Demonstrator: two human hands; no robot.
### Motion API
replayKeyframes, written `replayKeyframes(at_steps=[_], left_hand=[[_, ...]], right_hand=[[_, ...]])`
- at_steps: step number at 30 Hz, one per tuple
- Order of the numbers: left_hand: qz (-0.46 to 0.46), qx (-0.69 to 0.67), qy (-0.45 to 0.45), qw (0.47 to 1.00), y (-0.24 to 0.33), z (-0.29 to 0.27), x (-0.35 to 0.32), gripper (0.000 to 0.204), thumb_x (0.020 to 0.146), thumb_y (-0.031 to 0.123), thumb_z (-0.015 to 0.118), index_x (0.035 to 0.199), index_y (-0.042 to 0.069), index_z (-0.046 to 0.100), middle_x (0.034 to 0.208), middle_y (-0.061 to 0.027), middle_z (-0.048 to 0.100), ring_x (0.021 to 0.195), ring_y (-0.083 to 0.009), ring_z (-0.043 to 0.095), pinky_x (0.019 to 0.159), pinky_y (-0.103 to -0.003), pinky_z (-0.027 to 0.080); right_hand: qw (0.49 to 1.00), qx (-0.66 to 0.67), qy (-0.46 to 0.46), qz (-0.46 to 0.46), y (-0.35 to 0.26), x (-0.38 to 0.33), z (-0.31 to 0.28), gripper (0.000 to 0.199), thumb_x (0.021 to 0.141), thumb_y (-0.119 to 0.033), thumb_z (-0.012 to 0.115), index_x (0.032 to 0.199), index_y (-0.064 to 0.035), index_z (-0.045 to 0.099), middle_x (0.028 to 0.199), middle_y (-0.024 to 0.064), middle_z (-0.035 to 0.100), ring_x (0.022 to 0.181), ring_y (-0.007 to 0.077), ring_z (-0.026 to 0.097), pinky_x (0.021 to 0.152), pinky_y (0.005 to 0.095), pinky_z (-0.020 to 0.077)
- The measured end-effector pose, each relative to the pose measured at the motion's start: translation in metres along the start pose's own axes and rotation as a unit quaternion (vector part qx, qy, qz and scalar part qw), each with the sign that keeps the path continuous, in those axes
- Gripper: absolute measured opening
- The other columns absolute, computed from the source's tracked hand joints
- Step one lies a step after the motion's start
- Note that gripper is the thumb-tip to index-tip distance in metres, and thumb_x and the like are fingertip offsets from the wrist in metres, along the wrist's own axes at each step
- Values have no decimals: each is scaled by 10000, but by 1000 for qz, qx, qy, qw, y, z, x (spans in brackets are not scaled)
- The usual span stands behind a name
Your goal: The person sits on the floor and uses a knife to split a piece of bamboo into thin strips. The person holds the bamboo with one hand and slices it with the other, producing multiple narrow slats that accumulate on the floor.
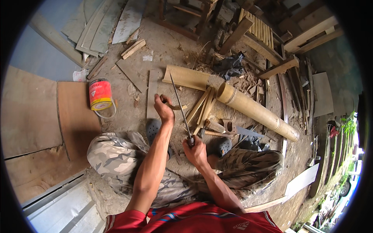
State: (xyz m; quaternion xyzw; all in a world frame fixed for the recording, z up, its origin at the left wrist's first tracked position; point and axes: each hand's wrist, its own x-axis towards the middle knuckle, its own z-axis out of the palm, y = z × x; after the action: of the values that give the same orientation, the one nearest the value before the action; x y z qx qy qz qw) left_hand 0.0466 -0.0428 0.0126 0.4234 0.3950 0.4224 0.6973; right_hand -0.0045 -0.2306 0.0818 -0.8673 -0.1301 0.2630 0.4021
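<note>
My right hand (195, 151) is wrapped round the dark handle of a long knife (180, 101). Its narrow blade points up and away, leaning a little left, and looks thin from this angle. Farther forward, my left hand (164, 108) is closed on a short, curved bamboo strip (177, 107) with a pale end. The strip lies beside the blade or crosses it; I cannot tell whether they touch. Beyond the hands, a split half of bamboo (188, 78) rests on the dirt floor, with several split bamboo pieces (203, 106) just below it.
A thick bamboo pole (258, 112) lies at the right. Near my right foot are a handsaw (241, 130) and a hammer (213, 133). A red and yellow can (100, 95) stands left, beside plywood panels (75, 116). Wooden frames (260, 46) and scraps fill the far right.
</note>
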Motion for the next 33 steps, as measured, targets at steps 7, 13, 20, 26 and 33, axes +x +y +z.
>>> replayKeyframes(at_steps=[7, 13, 20, 26, 33], left_hand=[[1, 82, 22, 996, -23, -11, 10, 505, 992, 371, 291, 603, 69, 400, 570, -46, 445, 588, -175, 414, 642, -346, 345], [-6, -47, -29, 998, -23, -13, -5, 473, 976, 346, 306, 603, 84, 430, 574, -47, 482, 594, -167, 438, 632, -336, 343], [-20, -12, -77, 997, -40, -27, 5, 462, 980, 344, 318, 670, 58, 508, 622, -54, 536, 656, -199, 499, 731, -361, 384], [24, -33, -14, 999, -38, -30, 13, 460, 1017, 383, 334, 834, 53, 598, 912, -112, 673, 870, -216, 581, 905, -369, 397], [-45, -50, 100, 993, -12, -37, 23, 520, 999, 512, 355, 971, 58, 608, 1058, -112, 680, 1117, -241, 587, 1079, -402, 310]], right_hand=[[1000, -13, -10, -2, 18, 9, 8, 272, 856, -235, 618, 856, 35, 585, 672, 222, 610, 643, 388, 639, 604, 447, 475], [1000, -8, 0, -14, 17, 1, 0, 281, 855, -233, 616, 858, 47, 586, 660, 239, 587, 637, 410, 628, 597, 460, 471], [1000, -6, 6, -9, 41, 6, 8, 281, 849, -231, 618, 833, 48, 583, 648, 233, 583, 623, 416, 609, 588, 467, 467], [999, -1, -26, -19, 30, 18, 9, 294, 854, -255, 636, 867, 36, 591, 688, 220, 611, 644, 400, 625, 618, 452, 477], [1000, -3, -20, -17, -28, -7, -38, 353, 897, -319, 661, 897, 28, 592, 723, 223, 648, 714, 386, 678, 634, 426, 499]])
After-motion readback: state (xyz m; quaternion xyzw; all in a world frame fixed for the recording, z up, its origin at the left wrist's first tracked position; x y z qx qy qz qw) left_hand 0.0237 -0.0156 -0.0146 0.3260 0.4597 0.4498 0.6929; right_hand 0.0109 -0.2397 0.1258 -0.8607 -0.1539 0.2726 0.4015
